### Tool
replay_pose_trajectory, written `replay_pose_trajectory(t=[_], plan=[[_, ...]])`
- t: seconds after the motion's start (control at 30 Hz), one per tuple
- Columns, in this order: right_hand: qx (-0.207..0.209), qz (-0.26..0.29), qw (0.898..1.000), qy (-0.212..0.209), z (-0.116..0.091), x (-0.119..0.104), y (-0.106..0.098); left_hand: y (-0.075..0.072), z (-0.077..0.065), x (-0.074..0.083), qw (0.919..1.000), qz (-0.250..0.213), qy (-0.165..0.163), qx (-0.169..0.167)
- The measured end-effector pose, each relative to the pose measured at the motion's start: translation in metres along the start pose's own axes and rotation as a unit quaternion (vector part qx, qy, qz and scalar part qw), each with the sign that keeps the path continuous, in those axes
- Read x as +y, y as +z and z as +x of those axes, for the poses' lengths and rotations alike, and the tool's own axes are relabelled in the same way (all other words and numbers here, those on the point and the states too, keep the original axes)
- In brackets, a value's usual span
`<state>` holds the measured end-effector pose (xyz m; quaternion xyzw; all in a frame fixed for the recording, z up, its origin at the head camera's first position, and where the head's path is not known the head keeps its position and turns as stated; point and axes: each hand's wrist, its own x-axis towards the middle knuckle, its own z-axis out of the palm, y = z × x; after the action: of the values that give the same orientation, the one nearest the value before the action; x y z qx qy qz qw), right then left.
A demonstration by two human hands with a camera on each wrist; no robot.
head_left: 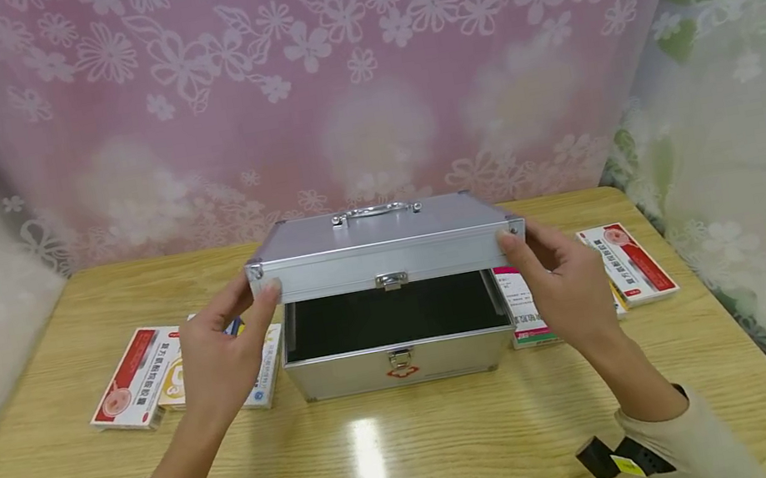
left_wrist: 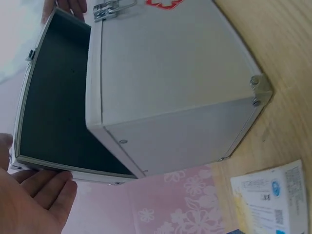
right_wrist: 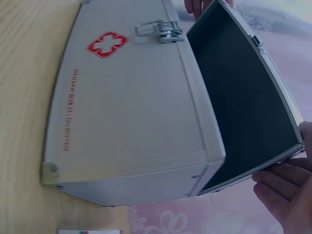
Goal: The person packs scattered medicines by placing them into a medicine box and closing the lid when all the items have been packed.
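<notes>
A silver metal first-aid box (head_left: 345, 374) with a red cross on its front stands mid-table, its lid (head_left: 387, 262) tilted partway up and dark lining showing inside. My left hand (head_left: 222, 350) grips the lid's left front corner, thumb on the front face and fingers beneath. At the opposite corner my right hand (head_left: 570, 288) holds the lid the same way. In the left wrist view the left hand's fingers (left_wrist: 48, 190) lie along the lid's side edge. The right wrist view shows the right hand (right_wrist: 287, 190) at the other side edge. The front latch (right_wrist: 168, 33) hangs unfastened.
Left of the box lie several medicine boxes, among them a red-and-white one (head_left: 140, 377) and a white-and-blue one (head_left: 264, 369). To the right are a pink-and-white box (head_left: 522, 304) and another red-and-white box (head_left: 629, 264). Floral curtains (head_left: 361, 107) surround the wooden table (head_left: 315, 470).
</notes>
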<state>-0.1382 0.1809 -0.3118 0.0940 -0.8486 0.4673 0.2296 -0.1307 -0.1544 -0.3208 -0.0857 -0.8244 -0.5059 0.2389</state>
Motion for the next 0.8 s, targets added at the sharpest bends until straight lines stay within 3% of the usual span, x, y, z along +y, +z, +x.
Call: replay_pose_trajectory(t=[0.1,0.3,0.63,0.8], plan=[[-0.012,-0.016,1.0,0.018,0.007,-0.005,-0.004,-0.003,0.005,0.007,0.9993,-0.002,-0.029,-0.025],[-0.055,-0.054,0.995,0.062,0.023,-0.017,-0.014,-0.006,0.017,0.017,0.9971,-0.002,-0.065,-0.04],[-0.125,-0.081,0.987,0.063,0.055,-0.03,-0.024,-0.008,0.041,0.025,0.9949,0.035,-0.062,-0.072],[-0.132,-0.093,0.985,0.067,0.069,-0.034,-0.023,-0.008,0.056,0.025,0.9949,0.078,-0.024,-0.059]])
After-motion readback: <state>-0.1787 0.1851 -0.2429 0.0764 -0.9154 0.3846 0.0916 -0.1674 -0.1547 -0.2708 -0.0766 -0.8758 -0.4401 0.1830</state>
